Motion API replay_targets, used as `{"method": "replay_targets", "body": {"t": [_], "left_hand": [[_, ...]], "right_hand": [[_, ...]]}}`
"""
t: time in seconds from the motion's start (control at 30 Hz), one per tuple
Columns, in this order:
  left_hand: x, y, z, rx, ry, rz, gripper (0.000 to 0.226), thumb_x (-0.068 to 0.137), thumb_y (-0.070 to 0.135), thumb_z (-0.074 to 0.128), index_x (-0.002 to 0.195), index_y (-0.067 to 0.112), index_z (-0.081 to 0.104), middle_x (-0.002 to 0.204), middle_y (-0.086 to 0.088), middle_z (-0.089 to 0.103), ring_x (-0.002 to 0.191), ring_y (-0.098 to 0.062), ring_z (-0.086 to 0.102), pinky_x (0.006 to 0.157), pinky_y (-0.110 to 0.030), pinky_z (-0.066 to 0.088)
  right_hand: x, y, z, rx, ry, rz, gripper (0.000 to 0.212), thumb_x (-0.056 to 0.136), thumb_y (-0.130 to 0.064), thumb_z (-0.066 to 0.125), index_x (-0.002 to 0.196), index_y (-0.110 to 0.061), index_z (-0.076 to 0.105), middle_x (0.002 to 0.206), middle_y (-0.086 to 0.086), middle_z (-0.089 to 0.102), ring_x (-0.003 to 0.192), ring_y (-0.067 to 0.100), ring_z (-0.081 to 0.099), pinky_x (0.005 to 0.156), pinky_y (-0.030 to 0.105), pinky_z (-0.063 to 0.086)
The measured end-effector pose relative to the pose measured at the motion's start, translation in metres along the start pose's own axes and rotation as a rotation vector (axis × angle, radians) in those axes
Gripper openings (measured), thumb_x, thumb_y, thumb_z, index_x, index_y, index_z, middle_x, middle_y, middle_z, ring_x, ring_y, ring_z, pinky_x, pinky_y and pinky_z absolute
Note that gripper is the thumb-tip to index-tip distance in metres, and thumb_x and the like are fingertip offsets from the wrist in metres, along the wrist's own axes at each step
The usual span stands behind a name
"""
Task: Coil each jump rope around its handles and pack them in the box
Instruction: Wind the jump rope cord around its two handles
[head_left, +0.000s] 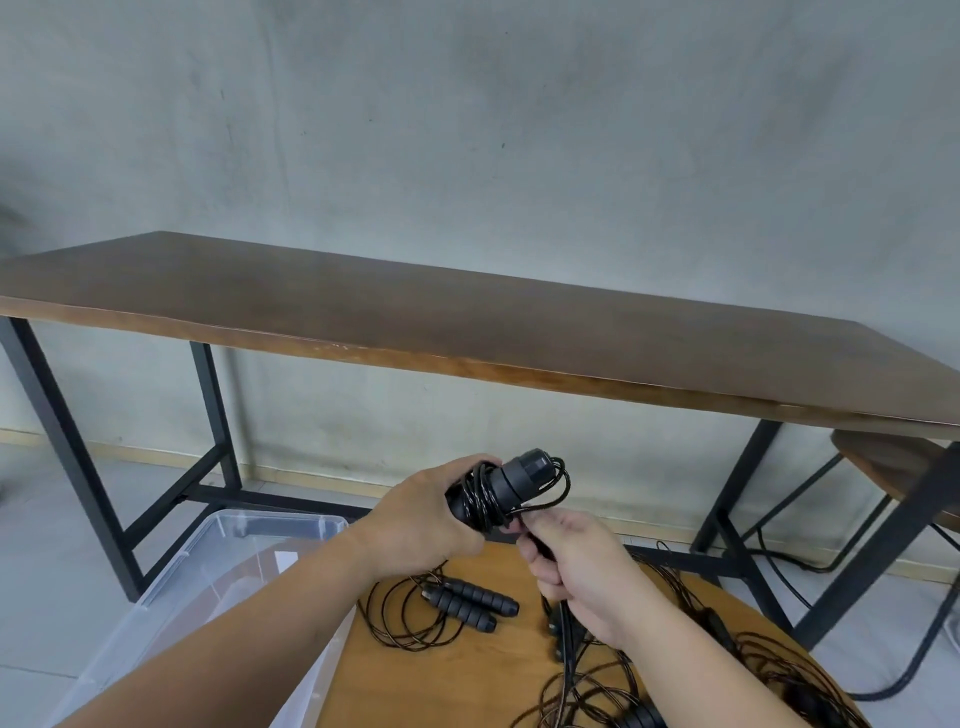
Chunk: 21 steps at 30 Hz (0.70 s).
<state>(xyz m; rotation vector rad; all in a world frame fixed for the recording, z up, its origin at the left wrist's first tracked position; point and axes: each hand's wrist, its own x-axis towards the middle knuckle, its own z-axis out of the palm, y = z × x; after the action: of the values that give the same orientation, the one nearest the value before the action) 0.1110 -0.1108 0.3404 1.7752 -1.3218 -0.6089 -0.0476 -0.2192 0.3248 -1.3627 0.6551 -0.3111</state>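
Observation:
My left hand (426, 519) grips a black jump rope bundle (501, 488), its handles held together with cord wound around them. My right hand (576, 561) pinches the loose end of that cord just below the bundle, with a length of it running down through the fist. Both hands hover above a round wooden table (441, 675). On that table lies another jump rope (462, 605) with two ribbed black handles side by side and its cord in loose loops. A clear plastic box (208, 566) stands on the floor at the left.
A tangle of more black ropes (701, 670) covers the round table's right side. Behind stands a long brown table (467, 322) on black metal legs against a grey wall. A wooden stool (893, 467) and a black cable on the floor are at the right.

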Motion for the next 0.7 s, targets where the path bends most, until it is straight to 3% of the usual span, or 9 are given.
{"method": "replay_targets", "body": {"t": [0.13,0.27,0.4,0.5,0.6,0.7], "left_hand": [[0.002,-0.005,0.005,0.171,0.085,-0.070,0.069,0.067,0.020,0.070,0.125,0.051,0.048,0.095,0.010,0.068,0.084,-0.013,0.063,0.079,-0.033,0.055],[0.003,-0.003,0.010,0.458,0.175,-0.085,0.069,0.078,0.029,0.067,0.135,0.052,0.036,0.100,0.012,0.065,0.092,-0.013,0.062,0.080,-0.029,0.052],[0.005,-0.009,0.012,0.803,0.221,-0.088,0.071,0.086,0.031,0.060,0.146,0.046,0.025,0.109,0.008,0.060,0.102,-0.017,0.059,0.082,-0.031,0.051],[0.003,-0.013,0.015,0.969,0.198,-0.052,0.070,0.090,0.028,0.056,0.147,0.042,0.020,0.110,0.005,0.058,0.102,-0.019,0.056,0.084,-0.032,0.050],[0.000,-0.013,0.016,1.041,0.162,0.018,0.069,0.090,0.026,0.055,0.146,0.043,0.019,0.110,0.005,0.058,0.102,-0.019,0.055,0.083,-0.032,0.048],[-0.002,-0.006,0.015,1.050,0.087,0.106,0.063,0.091,0.032,0.056,0.144,0.045,0.024,0.108,0.005,0.058,0.100,-0.019,0.054,0.083,-0.032,0.046]], "right_hand": [[-0.004,0.002,0.013,-0.232,0.056,-0.005,0.030,0.106,-0.023,0.043,0.101,-0.004,0.066,0.065,0.000,0.051,0.043,0.006,0.032,0.042,0.019,0.025],[-0.010,-0.006,0.022,-0.697,0.072,-0.027,0.040,0.105,-0.029,0.043,0.071,-0.014,0.058,0.050,-0.009,0.048,0.035,0.000,0.037,0.045,0.018,0.029],[-0.018,-0.018,0.028,-1.049,-0.002,-0.061,0.033,0.102,-0.025,0.044,0.072,-0.013,0.053,0.065,0.001,0.051,0.053,0.012,0.044,0.052,0.025,0.035],[-0.026,-0.036,0.032,-1.294,-0.070,-0.118,0.033,0.098,-0.020,0.046,0.066,-0.013,0.047,0.064,0.001,0.045,0.054,0.014,0.040,0.050,0.025,0.034],[-0.028,-0.058,0.030,-1.404,-0.077,-0.161,0.024,0.093,-0.019,0.051,0.072,-0.012,0.060,0.068,0.004,0.058,0.062,0.019,0.055,0.058,0.033,0.048],[-0.028,-0.079,0.029,-1.517,-0.138,-0.237,0.019,0.091,-0.026,0.061,0.082,-0.017,0.075,0.079,0.000,0.069,0.074,0.014,0.065,0.066,0.029,0.056]]}}
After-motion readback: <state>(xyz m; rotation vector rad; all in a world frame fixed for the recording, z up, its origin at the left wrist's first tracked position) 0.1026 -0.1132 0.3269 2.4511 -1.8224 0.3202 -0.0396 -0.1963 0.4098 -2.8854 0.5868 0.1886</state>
